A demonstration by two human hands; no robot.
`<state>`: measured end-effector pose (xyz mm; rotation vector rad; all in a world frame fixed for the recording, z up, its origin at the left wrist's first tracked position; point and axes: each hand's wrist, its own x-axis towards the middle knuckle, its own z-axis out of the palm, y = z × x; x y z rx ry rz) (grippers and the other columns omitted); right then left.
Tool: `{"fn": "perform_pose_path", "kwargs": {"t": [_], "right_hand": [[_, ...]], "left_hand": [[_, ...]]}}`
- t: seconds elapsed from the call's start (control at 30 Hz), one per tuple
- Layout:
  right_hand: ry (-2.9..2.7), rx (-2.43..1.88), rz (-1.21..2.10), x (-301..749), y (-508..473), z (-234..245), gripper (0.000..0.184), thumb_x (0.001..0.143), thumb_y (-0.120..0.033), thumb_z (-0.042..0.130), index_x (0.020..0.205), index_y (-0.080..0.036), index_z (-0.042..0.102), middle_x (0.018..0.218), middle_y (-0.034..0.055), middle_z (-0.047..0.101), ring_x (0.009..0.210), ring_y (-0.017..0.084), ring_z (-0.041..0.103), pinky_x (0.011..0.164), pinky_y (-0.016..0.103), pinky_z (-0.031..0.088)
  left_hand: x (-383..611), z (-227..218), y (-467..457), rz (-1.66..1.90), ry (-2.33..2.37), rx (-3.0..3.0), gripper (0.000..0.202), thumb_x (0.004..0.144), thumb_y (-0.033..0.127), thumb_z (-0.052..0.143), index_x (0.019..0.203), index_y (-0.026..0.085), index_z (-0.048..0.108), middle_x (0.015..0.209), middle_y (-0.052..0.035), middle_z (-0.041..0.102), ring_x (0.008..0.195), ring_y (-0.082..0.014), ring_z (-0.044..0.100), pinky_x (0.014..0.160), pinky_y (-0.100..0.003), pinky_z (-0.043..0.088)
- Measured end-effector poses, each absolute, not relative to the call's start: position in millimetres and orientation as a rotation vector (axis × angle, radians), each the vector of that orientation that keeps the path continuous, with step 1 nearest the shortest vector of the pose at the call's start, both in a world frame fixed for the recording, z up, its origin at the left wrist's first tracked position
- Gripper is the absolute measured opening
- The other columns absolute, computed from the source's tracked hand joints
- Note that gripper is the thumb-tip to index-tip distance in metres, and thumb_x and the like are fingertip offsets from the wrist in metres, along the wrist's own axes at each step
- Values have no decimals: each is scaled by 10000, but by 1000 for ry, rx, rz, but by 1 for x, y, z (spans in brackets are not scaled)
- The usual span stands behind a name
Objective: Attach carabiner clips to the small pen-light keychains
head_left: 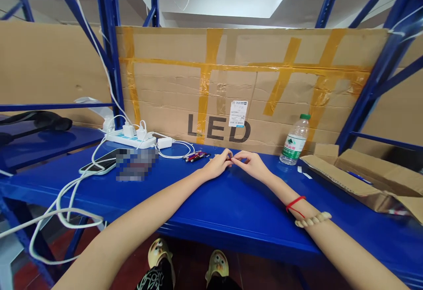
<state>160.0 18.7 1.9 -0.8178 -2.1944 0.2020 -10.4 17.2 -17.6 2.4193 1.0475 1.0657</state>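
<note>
My left hand (216, 165) and my right hand (250, 165) meet over the middle of the blue table (211, 206). Both have their fingers closed in a pinch around a small dark red piece (229, 159). Most of it is covered by the fingertips, so its kind does not show. Just left of my left hand lie several pens (197, 156) in red and dark colours, bunched together. A red string and a pale beaded bracelet circle my right wrist.
A power strip (130, 139) with white chargers and cables, plus a phone (105, 161), occupies the left. To the right stand a green-capped plastic bottle (295, 141), white paper slips (303, 172) and an open cardboard box (363, 177). Large cardboard (172, 91) walls the back.
</note>
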Motion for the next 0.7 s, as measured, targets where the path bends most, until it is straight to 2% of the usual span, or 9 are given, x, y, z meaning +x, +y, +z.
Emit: {"fn": "perform_pose_path", "kwargs": {"t": [0.23, 0.37, 0.43, 0.57, 0.7], "right_hand": [[-2188, -984, 18, 154, 11, -1, 202, 793, -345, 499, 829, -208, 643, 848, 22, 627, 659, 119, 569, 519, 211, 420], [-2043, -1001, -69, 152, 10, -2, 222, 802, -341, 477, 929, -200, 592, 833, 29, 616, 673, 127, 560, 554, 224, 436], [-1978, -1021, -127, 151, 13, -1, 228, 806, -337, 458, 928, -191, 584, 809, 36, 611, 640, 128, 544, 563, 235, 437], [-1984, -1064, -197, 140, 25, 3, 222, 801, -315, 425, 879, -192, 593, 739, 31, 601, 596, 134, 526, 567, 252, 432], [-2146, -1080, -241, 99, 46, 21, 173, 752, -221, 465, 832, -195, 615, 779, 26, 618, 729, 154, 566, 637, 250, 446]], "left_hand": [[-9, -16, 13, 1014, 1266, 2385, 142, 840, 219, 363, 980, 229, 386, 797, 3, 584, 799, -166, 579, 725, -283, 440], [-6, -12, 6, 961, 1423, 2350, 189, 865, 274, 347, 1042, 212, 371, 873, -45, 609, 849, -209, 587, 738, -325, 442], [-5, -10, 3, 953, 1508, 2368, 219, 868, 285, 346, 1061, 186, 378, 966, -90, 601, 918, -235, 574, 776, -346, 429], [-3, -7, -1, 813, 1669, 2398, 310, 872, 299, 316, 1098, 105, 402, 997, -171, 597, 955, -285, 561, 823, -397, 405], [-1, -8, 3, 693, 1625, 2511, 367, 863, 243, 306, 1130, 29, 439, 1092, -215, 557, 1044, -295, 511, 915, -415, 350]]}}
